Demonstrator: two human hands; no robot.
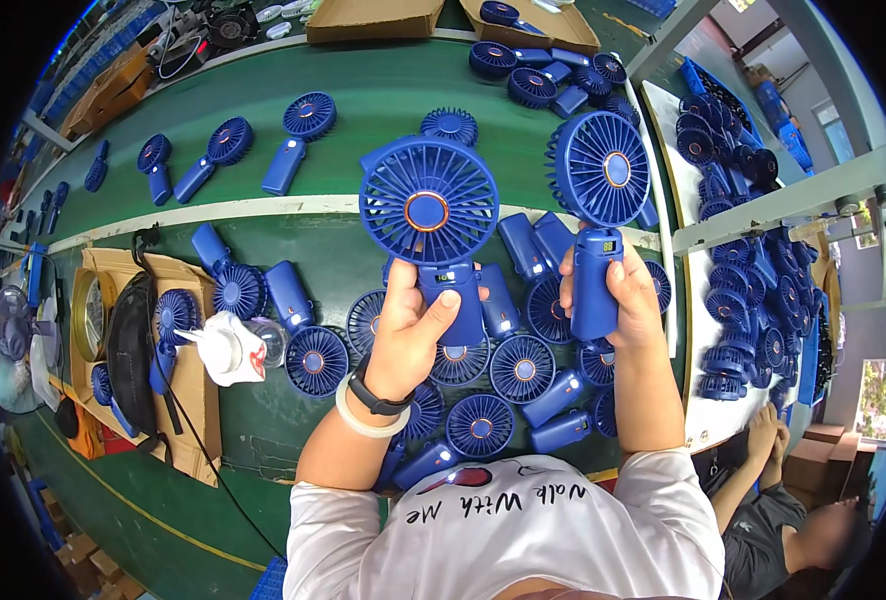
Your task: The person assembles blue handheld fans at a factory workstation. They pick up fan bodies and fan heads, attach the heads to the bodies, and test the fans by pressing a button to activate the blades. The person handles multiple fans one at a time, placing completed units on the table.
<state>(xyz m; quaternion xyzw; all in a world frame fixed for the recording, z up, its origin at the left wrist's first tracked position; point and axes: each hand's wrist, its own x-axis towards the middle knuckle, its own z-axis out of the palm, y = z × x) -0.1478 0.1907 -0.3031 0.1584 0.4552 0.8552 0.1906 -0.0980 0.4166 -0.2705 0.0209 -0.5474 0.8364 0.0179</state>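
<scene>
My left hand (pixel 410 330) is closed around the handle of a blue handheld fan (pixel 429 190), held upright with its round grille facing me. A small lit display shows on its handle, just above my thumb. In my right hand (pixel 625 298) is a second blue handheld fan (pixel 603 170), also upright, its head turned slightly sideways and a display lit on the handle. Beneath both hands, many similar fans (pixel 481 425) lie in a loose pile on the green table (pixel 263 420). A black band and a pale bangle circle my left wrist.
Several fans (pixel 230 141) lie along the green belt beyond a white rail (pixel 263 207). A cardboard tray (pixel 198 430) with a black pouch (pixel 131 345) sits left, beside a white bottle (pixel 225 348). More fans crowd a white table (pixel 708 415) at right, near another person (pixel 773 520).
</scene>
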